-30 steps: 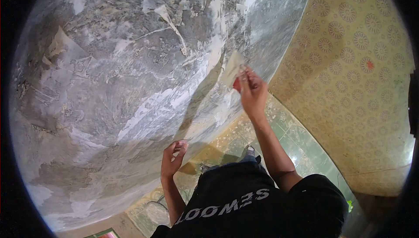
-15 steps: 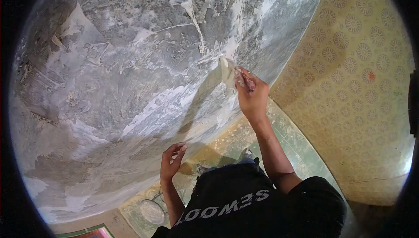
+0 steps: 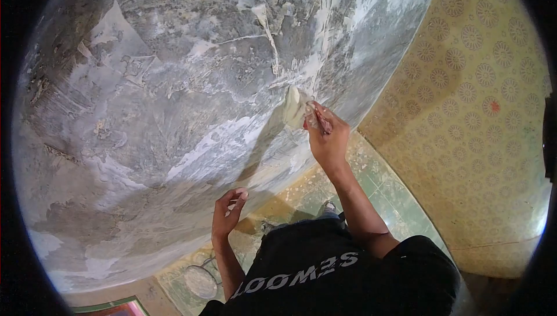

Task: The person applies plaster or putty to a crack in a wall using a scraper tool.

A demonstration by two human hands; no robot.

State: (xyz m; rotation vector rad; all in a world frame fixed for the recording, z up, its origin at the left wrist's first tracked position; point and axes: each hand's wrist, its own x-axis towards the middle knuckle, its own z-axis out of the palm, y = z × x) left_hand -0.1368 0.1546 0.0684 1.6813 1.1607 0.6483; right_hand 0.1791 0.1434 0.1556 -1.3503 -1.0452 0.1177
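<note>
My right hand (image 3: 329,146) is closed around a putty knife (image 3: 301,113), its handle hidden in the fingers. Pale filler sits on the blade, which is held up against the patchy grey wall (image 3: 174,101). White smears and rough streaks cover the plaster around it, and a long shadow falls down from the blade. Lower down, my left hand (image 3: 225,214) hovers close to the wall with loosely curled fingers, a gap between them and the thumb. No tool shows in it.
To the right stands a yellowish wall (image 3: 476,101) patterned with round flower shapes. Green floor tiles (image 3: 380,185) with pale spatters lie below. A round, whitish container (image 3: 200,282) is on the floor at lower left, near a framed edge (image 3: 113,307).
My right hand and the putty knife have moved slightly down and to the left along the wall. The left hand has barely moved. The view has shifted a little.
</note>
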